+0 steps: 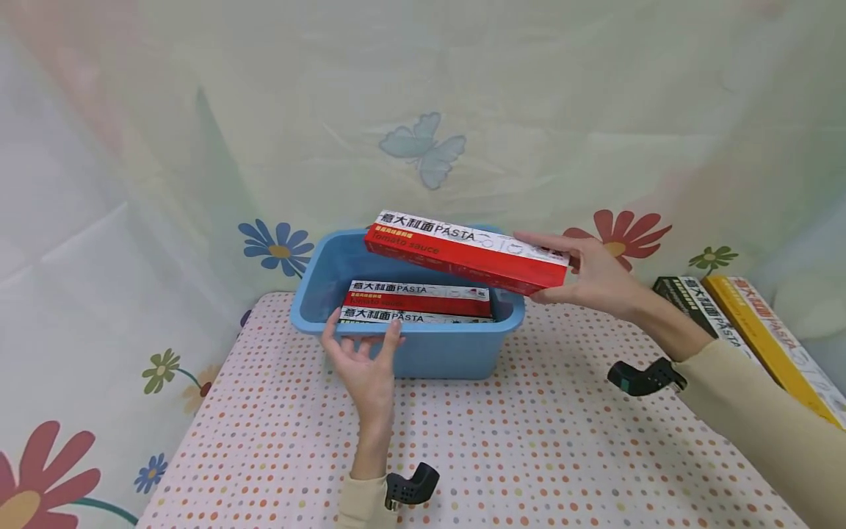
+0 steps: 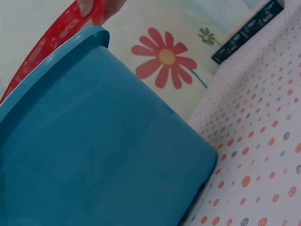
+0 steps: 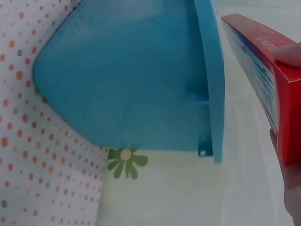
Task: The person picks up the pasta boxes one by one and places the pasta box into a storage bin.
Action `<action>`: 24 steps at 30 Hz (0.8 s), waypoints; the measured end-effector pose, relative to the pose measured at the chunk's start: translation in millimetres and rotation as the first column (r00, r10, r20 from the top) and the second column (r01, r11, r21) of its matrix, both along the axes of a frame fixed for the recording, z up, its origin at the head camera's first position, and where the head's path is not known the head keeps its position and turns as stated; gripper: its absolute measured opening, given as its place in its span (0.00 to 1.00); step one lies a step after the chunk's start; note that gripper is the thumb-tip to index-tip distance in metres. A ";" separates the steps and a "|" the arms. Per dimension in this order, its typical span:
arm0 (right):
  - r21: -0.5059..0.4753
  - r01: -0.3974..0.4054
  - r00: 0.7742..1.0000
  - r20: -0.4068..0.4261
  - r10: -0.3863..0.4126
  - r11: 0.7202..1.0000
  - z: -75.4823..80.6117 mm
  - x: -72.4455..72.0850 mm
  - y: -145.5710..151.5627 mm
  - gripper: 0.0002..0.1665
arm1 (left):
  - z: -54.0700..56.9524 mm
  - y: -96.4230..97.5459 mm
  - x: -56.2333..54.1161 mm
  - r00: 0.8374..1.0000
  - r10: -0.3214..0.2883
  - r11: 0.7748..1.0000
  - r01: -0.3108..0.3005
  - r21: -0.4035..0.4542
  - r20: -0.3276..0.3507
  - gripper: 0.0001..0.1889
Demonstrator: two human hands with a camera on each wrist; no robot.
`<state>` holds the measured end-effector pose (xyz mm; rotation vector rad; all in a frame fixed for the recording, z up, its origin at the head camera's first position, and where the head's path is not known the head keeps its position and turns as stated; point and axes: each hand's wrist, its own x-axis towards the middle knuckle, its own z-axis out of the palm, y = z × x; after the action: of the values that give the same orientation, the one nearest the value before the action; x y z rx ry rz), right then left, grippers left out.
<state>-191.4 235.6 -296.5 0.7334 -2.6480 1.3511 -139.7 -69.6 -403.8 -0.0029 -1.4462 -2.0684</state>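
Observation:
My right hand [image 1: 591, 275] grips the right end of a red-and-white pasta box [image 1: 463, 253], labelled tomato sauce, and holds it tilted above the blue plastic bin [image 1: 429, 356]. In the right wrist view the red box [image 3: 282, 84] appears beside the bin's rim, with a thumb on its edge. My left hand [image 1: 363, 367] holds the bin's front rim, its index finger and thumb reaching over the edge. Inside the bin lie two like boxes: a red pasta box [image 1: 419, 303] and, nearer the front wall, another pasta box [image 1: 413, 317] mostly hidden by the rim.
On the right side of the dotted tablecloth [image 1: 529, 455] lie a black pasta box [image 1: 714, 312] and a yellow pasta box [image 1: 780, 342], partly behind the right forearm. A flowered curtain [image 1: 317, 132] hangs behind the bin.

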 end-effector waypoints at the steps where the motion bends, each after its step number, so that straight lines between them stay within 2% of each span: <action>1: 0.006 -0.028 0.999 0.024 0.027 1.000 2.9 -4.5 -5.9 0.49 | 0.2 -0.2 0.3 1.000 0.001 1.000 -0.001 -0.001 0.002 0.46; 4: 0.012 -0.096 0.992 0.083 0.095 0.995 8.0 -15.1 -23.7 0.48 | 0.8 -0.9 1.1 1.000 0.002 1.000 -0.002 -0.004 0.005 0.46; 8: 0.030 -0.164 0.978 0.135 0.159 0.986 6.6 -26.6 -45.1 0.48 | 1.8 -2.1 1.7 1.000 -0.006 1.000 0.006 0.001 0.004 0.46; 13: 0.136 -0.241 0.968 0.099 0.229 0.961 -0.9 -36.8 -67.9 0.45 | 1.9 -3.0 1.3 1.000 -0.027 0.999 0.027 0.021 -0.008 0.47; 16: 0.172 -0.290 0.955 0.113 0.274 0.941 -6.5 -39.3 -80.0 0.44 | 1.9 -3.1 1.5 1.000 -0.027 0.999 0.027 0.025 -0.008 0.47; 24: 0.153 -0.354 0.930 0.162 0.330 0.923 -16.3 -46.1 -88.3 0.44 | 2.7 -5.9 3.7 1.000 -0.019 1.000 0.019 0.016 -0.022 0.46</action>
<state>-237.5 147.3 -312.8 1.2227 -2.8752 1.2802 -136.0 -75.5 -401.1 -0.0321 -1.4215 -2.0891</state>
